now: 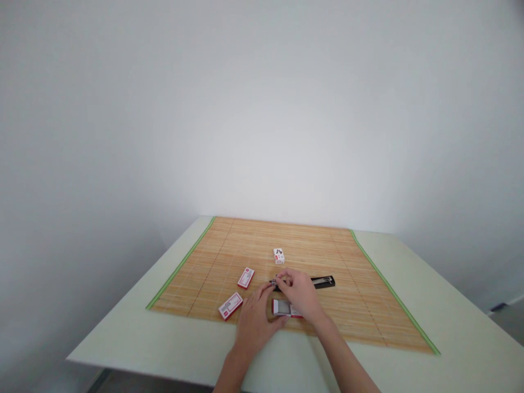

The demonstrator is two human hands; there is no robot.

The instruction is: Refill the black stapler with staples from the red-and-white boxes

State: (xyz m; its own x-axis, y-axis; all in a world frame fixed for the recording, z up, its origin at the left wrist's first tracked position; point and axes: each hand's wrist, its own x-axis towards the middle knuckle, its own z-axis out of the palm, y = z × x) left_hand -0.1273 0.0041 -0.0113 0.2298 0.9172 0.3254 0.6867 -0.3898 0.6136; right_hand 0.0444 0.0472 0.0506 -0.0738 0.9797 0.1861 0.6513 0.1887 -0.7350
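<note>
My right hand (301,295) is pinched closed on the left end of a long black stapler (323,281) that lies on the bamboo mat (368,284). Flat on the mat just left of it rests my left hand (256,319), fingers stretched out, its fingertips beside an open red and white staple box (282,308). Two more red and white boxes, one (246,278) and another (230,305), lie left of my hands. A small white box (279,255) stands further back.
The bamboo mat with green edging covers most of a pale green table (409,248) set against a plain white wall. The table's left edge (123,311) drops off to the floor. A dark object (498,307) shows low at the far right.
</note>
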